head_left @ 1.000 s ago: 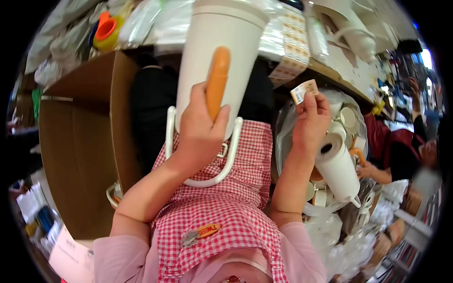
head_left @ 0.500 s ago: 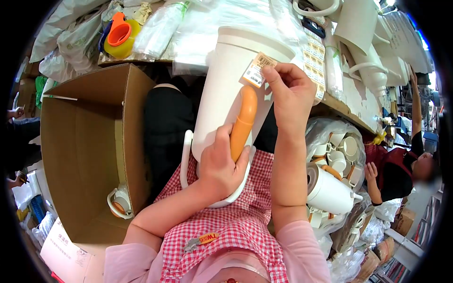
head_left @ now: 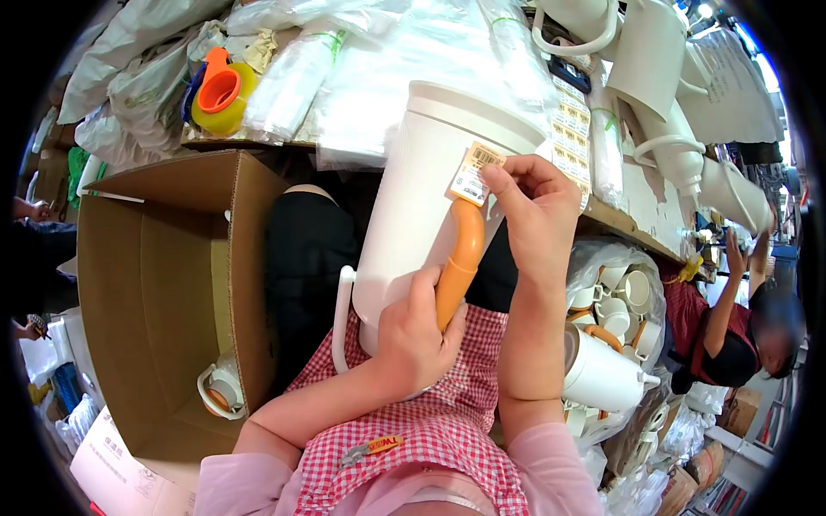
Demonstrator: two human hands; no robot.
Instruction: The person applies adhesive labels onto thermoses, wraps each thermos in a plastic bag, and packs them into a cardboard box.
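A tall white jug (head_left: 404, 189) leans across my lap, its wide end towards the table. My left hand (head_left: 417, 331) is wrapped round its curved orange handle (head_left: 460, 267). A white loop handle (head_left: 342, 314) shows at the jug's lower left. Between thumb and fingertips, my right hand (head_left: 542, 206) pinches the edge of a barcode label (head_left: 476, 172). The label lies against the jug's side, just above the top of the orange handle. Whether it is stuck down I cannot tell.
To the left stands an open cardboard box (head_left: 163, 318) with a white cup (head_left: 224, 387) in it. Label sheets (head_left: 572, 138) and plastic bags lie on the table ahead. On the right are a bag of cups (head_left: 615, 301), another jug (head_left: 598, 365) and a co-worker (head_left: 731, 327) with raised arms.
Jug, hands and label have shifted down in the view. The label sits closer to the handle's top. On the right, the co-worker's arms have moved up, near a white jug.
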